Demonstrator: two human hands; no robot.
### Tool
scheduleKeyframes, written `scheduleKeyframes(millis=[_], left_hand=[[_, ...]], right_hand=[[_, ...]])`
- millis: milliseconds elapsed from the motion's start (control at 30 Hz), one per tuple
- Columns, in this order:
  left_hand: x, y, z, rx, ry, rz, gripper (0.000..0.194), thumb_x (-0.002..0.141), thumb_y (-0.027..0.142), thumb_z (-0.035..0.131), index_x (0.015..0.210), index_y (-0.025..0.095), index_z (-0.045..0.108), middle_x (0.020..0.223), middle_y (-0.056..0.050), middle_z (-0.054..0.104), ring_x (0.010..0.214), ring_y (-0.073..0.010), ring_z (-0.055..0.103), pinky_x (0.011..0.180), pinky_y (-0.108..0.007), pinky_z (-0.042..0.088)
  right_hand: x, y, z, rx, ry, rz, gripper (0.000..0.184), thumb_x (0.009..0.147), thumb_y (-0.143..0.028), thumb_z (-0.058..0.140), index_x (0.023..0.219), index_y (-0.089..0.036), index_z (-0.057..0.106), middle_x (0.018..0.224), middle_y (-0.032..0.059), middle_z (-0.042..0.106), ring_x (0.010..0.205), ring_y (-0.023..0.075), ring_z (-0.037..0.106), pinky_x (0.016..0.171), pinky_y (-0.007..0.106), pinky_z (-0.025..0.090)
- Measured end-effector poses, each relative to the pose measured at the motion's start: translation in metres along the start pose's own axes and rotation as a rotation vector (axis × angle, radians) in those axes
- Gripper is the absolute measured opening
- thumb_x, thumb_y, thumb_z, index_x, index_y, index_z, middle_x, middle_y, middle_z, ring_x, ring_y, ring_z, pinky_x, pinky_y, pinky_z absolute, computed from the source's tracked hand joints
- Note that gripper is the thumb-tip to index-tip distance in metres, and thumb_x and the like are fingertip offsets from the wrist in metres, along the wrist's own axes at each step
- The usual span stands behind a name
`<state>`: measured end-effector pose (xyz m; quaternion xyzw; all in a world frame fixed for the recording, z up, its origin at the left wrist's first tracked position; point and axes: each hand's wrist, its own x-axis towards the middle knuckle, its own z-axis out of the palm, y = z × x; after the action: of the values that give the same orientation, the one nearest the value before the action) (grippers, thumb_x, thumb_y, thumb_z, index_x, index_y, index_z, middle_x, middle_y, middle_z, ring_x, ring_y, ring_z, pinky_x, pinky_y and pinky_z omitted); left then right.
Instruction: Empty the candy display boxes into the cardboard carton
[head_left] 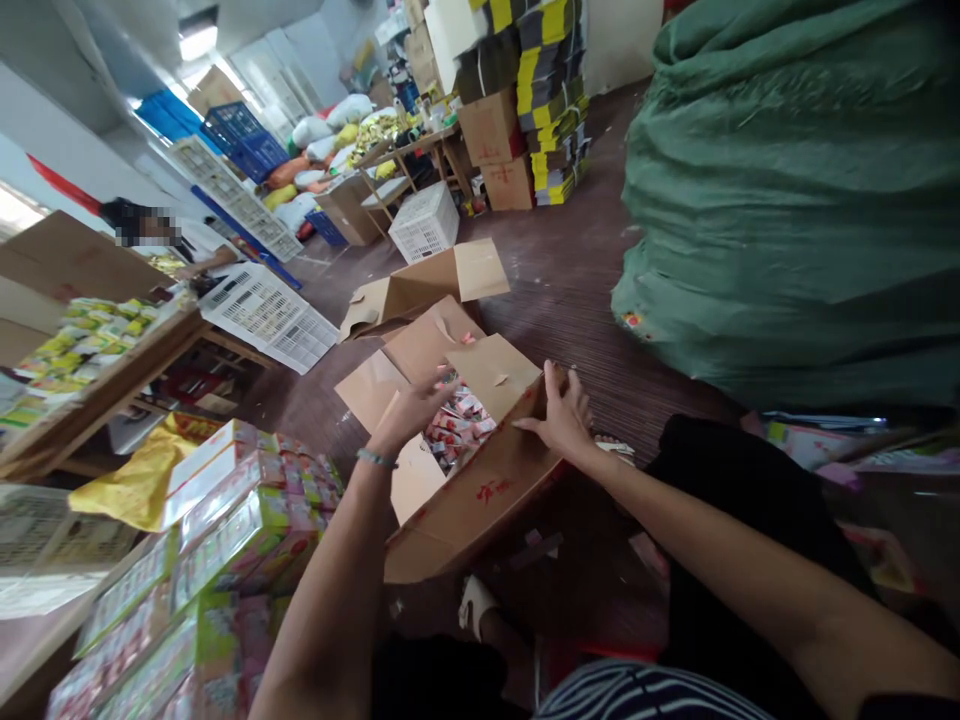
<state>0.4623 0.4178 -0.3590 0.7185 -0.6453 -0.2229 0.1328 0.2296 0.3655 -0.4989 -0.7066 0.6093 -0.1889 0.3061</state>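
Observation:
An open cardboard box (480, 495) stands tilted on the floor before me, its flaps folded outward. Small pink-and-white packets (459, 422) fill its inside. Over the far left part of these packets reaches my left hand (421, 402), with its fingers stretched out; whether the fingertips touch a packet is blurred. At the box's right corner, my right hand (564, 412) grips the cardboard, thumb on the near side and fingers over the edge. A flap (496, 375) lies between the two hands.
Behind stands another open carton (427, 285). Stacked shrink-wrapped packs (225, 530) stand at left, below a table (161, 350) with yellow packets. A person (202, 250) sits by a white crate (270, 310). A big green sack (787, 220) bulks at right.

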Motion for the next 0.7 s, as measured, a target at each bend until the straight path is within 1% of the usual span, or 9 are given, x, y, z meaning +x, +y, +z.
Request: scheduleKeyframes(millis=[67, 133, 167, 233, 333, 400, 567, 633, 700], left_hand=[[-0.054, 0.011, -0.001, 0.182, 0.487, -0.042, 0.067, 0.105, 0.056, 0.05, 0.155, 0.012, 0.053, 0.15, -0.018, 0.06, 0.141, -0.0323, 0.056, 0.118, -0.051, 0.042], [-0.118, 0.009, 0.03, 0.441, 0.895, -0.12, 0.068, 0.102, 0.056, 0.057, 0.158, 0.017, 0.051, 0.169, -0.018, 0.036, 0.159, -0.0389, 0.028, 0.127, -0.06, 0.024], [-0.146, 0.003, 0.056, 0.543, 0.985, -0.191, 0.07, 0.1, 0.056, 0.06, 0.16, 0.02, 0.049, 0.175, -0.017, 0.022, 0.162, -0.0427, 0.015, 0.128, -0.064, 0.018], [-0.185, -0.017, 0.114, 0.636, 0.823, -0.266, 0.07, 0.097, 0.059, 0.063, 0.158, 0.026, 0.053, 0.178, -0.014, 0.009, 0.162, -0.0488, 0.008, 0.127, -0.07, 0.015], [-0.191, -0.053, 0.176, 0.656, 0.432, -0.36, 0.063, 0.095, 0.056, 0.067, 0.152, 0.028, 0.062, 0.171, -0.02, 0.032, 0.158, -0.053, 0.021, 0.123, -0.076, 0.014], [-0.172, -0.072, 0.184, 0.661, 0.346, -0.392, 0.064, 0.096, 0.056, 0.067, 0.154, 0.029, 0.06, 0.168, -0.021, 0.039, 0.157, -0.0527, 0.025, 0.123, -0.077, 0.011], [-0.125, -0.1, 0.161, 0.674, 0.384, -0.362, 0.075, 0.096, 0.059, 0.061, 0.161, 0.023, 0.049, 0.172, -0.024, 0.029, 0.16, -0.0476, 0.021, 0.126, -0.069, 0.013], [-0.111, -0.119, 0.166, 0.583, 0.347, -0.411, 0.072, 0.097, 0.054, 0.056, 0.16, 0.021, 0.05, 0.168, -0.025, 0.037, 0.158, -0.0454, 0.03, 0.125, -0.066, 0.021], [-0.093, -0.143, 0.178, 0.472, 0.335, -0.447, 0.071, 0.095, 0.057, 0.05, 0.162, 0.034, 0.046, 0.165, -0.017, 0.046, 0.154, -0.0436, 0.039, 0.118, -0.072, 0.028]], right_hand=[[0.003, 0.0, 0.005, -0.032, -0.004, -0.005, 0.12, 0.087, -0.055, 0.084, 0.171, -0.03, 0.001, 0.168, 0.0266, 0.015, 0.143, 0.0488, 0.038, 0.11, 0.058, 0.041], [0.003, 0.006, 0.008, -0.04, -0.015, -0.022, 0.122, 0.088, -0.058, 0.082, 0.171, -0.03, -0.004, 0.169, 0.0278, 0.013, 0.143, 0.05, 0.037, 0.108, 0.059, 0.041], [0.002, 0.01, 0.009, -0.042, -0.016, -0.028, 0.123, 0.088, -0.059, 0.081, 0.171, -0.03, -0.006, 0.169, 0.0283, 0.013, 0.142, 0.0506, 0.037, 0.107, 0.06, 0.041], [0.004, 0.017, 0.01, -0.047, -0.022, -0.048, 0.123, 0.088, -0.062, 0.079, 0.17, -0.03, -0.007, 0.168, 0.0287, 0.013, 0.141, 0.0517, 0.038, 0.105, 0.061, 0.042], [0.016, 0.02, 0.012, -0.061, -0.044, -0.062, 0.126, 0.086, -0.065, 0.08, 0.171, -0.028, -0.005, 0.167, 0.0299, 0.015, 0.14, 0.0526, 0.039, 0.105, 0.06, 0.043], [0.026, 0.016, 0.013, -0.084, -0.067, -0.035, 0.125, 0.087, -0.067, 0.079, 0.171, -0.027, -0.005, 0.167, 0.0312, 0.016, 0.14, 0.0529, 0.04, 0.105, 0.06, 0.044], [0.017, 0.009, 0.034, -0.218, -0.076, -0.028, 0.099, 0.1, -0.064, 0.065, 0.173, -0.022, 0.012, 0.172, 0.0305, 0.006, 0.151, 0.0495, 0.032, 0.114, 0.062, 0.038], [0.01, 0.015, 0.06, -0.276, -0.201, -0.162, 0.092, 0.097, -0.06, 0.071, 0.17, -0.024, 0.028, 0.174, 0.0234, 0.007, 0.159, 0.0465, 0.016, 0.124, 0.067, 0.021], [0.01, 0.023, 0.089, -0.229, -0.193, -0.234, 0.072, 0.106, -0.067, 0.052, 0.166, -0.03, 0.038, 0.174, 0.0166, 0.011, 0.162, 0.0395, 0.007, 0.126, 0.07, 0.007]])
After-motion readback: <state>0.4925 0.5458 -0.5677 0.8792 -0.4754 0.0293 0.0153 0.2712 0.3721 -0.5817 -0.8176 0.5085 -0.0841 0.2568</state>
